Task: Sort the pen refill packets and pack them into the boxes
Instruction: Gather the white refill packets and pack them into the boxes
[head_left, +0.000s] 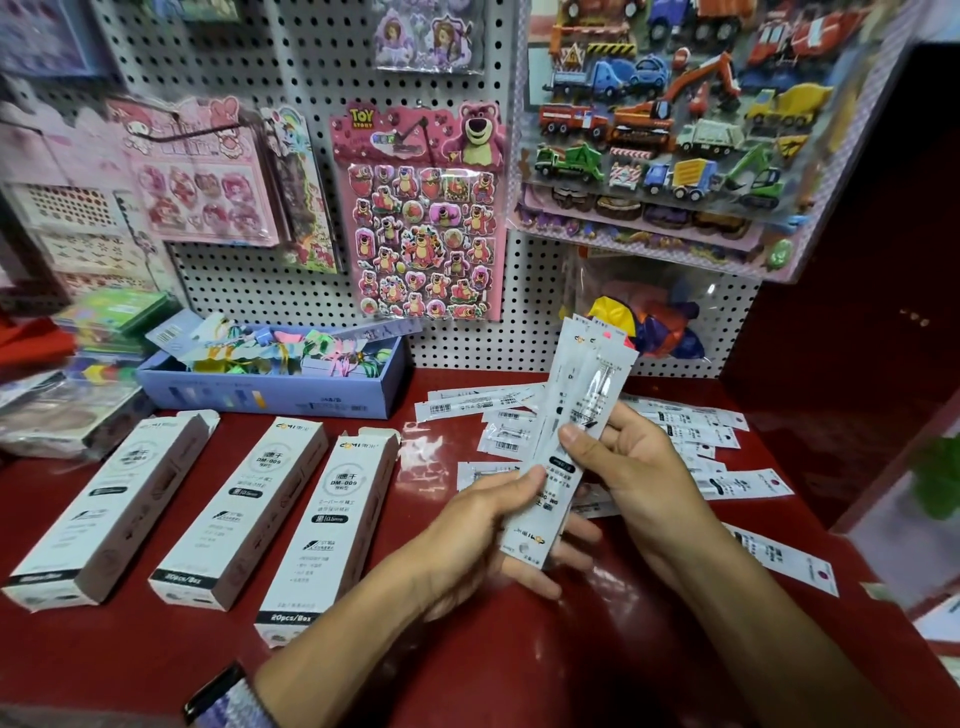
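Holding a fanned bunch of refill packets above the red desk, left hand and right hand both closed in a grip on it; loose packets behind, three white boxes lying at left.

Both hands, left hand and right hand, gripping a fanned bunch of refill packets above the red table, three white boxes lying alongside, loose packets scattered behind
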